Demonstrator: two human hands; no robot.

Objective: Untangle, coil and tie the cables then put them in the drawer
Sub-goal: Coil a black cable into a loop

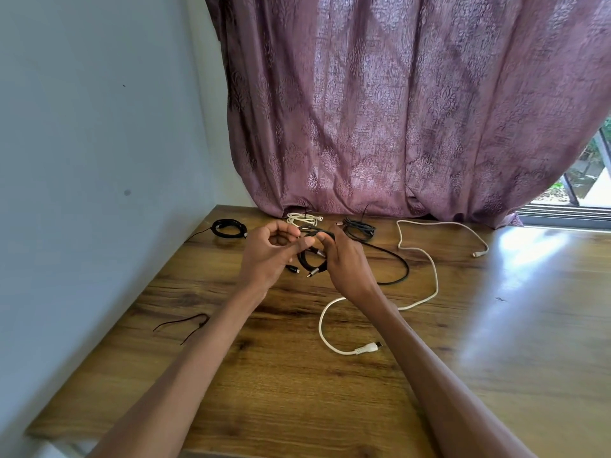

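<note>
Mauve curtain (413,110) is seen behind a wooden tabletop (330,391), above whose far middle a black cable (309,259) is pinched between the left hand (267,249) and right hand (344,259). A loose white cable (429,269) is sprawled toward the right edge; tied coils (229,228) are lined along the far edge.

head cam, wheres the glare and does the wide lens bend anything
Head view: daylight from the window leaves bright glare on the right side of the table, washing out the wood grain; the wall corner and curtain lean from wide-angle distortion; the black cable held in the left hand and right hand looks slightly soft.
</note>
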